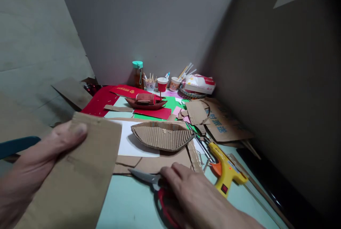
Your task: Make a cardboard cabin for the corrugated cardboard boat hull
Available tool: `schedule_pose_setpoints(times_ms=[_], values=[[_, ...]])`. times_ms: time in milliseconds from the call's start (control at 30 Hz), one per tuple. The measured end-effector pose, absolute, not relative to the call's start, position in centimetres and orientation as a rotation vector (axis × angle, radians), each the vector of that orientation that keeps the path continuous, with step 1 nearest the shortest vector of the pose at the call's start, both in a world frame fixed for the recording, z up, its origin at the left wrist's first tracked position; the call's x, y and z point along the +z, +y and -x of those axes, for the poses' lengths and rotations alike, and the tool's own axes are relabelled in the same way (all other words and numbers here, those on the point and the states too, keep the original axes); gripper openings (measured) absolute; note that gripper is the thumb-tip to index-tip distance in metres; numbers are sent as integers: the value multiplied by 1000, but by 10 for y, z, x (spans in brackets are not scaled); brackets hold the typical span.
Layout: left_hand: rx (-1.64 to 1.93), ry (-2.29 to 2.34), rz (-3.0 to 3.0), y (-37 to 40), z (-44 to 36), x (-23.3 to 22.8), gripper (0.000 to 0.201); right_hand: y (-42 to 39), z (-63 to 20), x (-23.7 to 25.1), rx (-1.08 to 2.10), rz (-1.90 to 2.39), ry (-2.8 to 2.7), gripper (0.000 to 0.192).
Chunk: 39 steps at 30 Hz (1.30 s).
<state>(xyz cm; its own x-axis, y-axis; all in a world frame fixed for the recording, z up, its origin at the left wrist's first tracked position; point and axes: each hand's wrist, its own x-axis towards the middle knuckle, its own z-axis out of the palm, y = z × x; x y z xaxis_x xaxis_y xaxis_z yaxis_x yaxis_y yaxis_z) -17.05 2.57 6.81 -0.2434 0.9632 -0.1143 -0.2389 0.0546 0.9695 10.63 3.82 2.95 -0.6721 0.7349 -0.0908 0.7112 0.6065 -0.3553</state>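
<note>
My left hand (57, 140) grips a flat piece of brown cardboard (85, 161) by its upper left edge, with the thumb on top. At the front of the table my right hand (189, 190) is closed over a pair of scissors (145, 176), partly covering the red and black handles; the blades point left. Just beyond the scissors, a boat shape of corrugated cardboard (162, 136) rests on white paper (138, 147) and a cardboard sheet (173, 159). Farther back stands a small reddish-brown model boat (146, 103) with a canopy.
A yellow glue gun (226, 172) lies to the right, near cardboard scraps (198, 112) and a larger printed sheet (226, 126). Along the wall are a bottle (137, 74), paper cups (162, 84) with sticks, and a package (199, 83) on a basket. Red paper (99, 103) lies back left.
</note>
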Motion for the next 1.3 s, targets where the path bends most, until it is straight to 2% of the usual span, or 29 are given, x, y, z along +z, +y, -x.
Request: schedule_pose_setpoints(times_ms=[67,133,200,300,400,467,567,633,700,900,1000,1033,1133,1233,1300], values=[[1488,1241,-716,38,164,80,23,36,-95,11,375,1080,-2795,36],[1484,1187,-734,50,159,90,39,34,-88,0,246,929,-2793,44],[1505,1148,-816,61,156,97,47,34,-90,1,239,841,-2728,43],[1596,1090,-963,73,151,106,40,39,-107,31,535,860,-2501,27],[1659,989,-1117,86,137,114,36,49,-125,74,725,1008,-2121,28],[1698,874,-1270,96,123,118,33,57,-128,94,866,962,-2086,30],[1587,647,-1578,111,105,117,14,74,-122,101,724,974,-2090,10],[1519,588,-1706,117,102,114,14,87,-118,94,569,1004,-2055,16],[1479,582,-1790,118,104,109,9,101,-118,85,542,998,-1955,15],[1171,926,-2519,107,123,85,30,132,-127,54,587,1038,-1759,29],[997,953,-2615,104,130,68,47,138,-128,40,610,1036,-1763,38],[1014,951,-2600,104,131,62,46,139,-127,37,615,1036,-1769,39],[1207,1007,-2527,105,130,46,25,139,-125,33,623,1054,-1813,42],[1252,1132,-2523,104,127,32,36,135,-124,37,627,1107,-1888,44],[1245,1210,-2549,101,124,25,43,132,-124,42,638,1131,-1937,39]])
